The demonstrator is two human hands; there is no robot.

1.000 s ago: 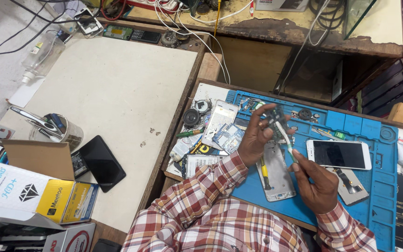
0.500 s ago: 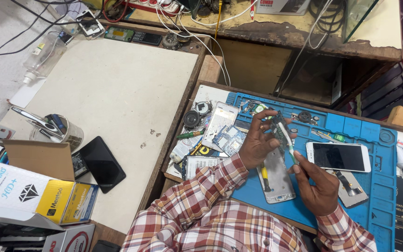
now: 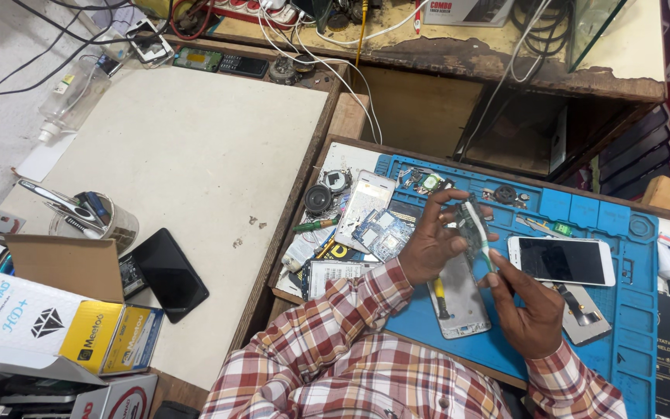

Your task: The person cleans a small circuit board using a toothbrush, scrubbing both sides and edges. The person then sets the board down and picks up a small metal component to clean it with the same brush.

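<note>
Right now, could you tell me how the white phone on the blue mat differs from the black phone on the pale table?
The white phone has a white frame; the black phone is all dark. The white phone lies level across the blue mat beside the right hand; the black phone lies slanted near a cardboard box. Both lie flat, screens dark.

White-and-yellow carton (image 3: 56, 322) at the blue mat's (image 3: 622, 310) far left; white phone, dark screen (image 3: 560, 261), on that mat
</note>
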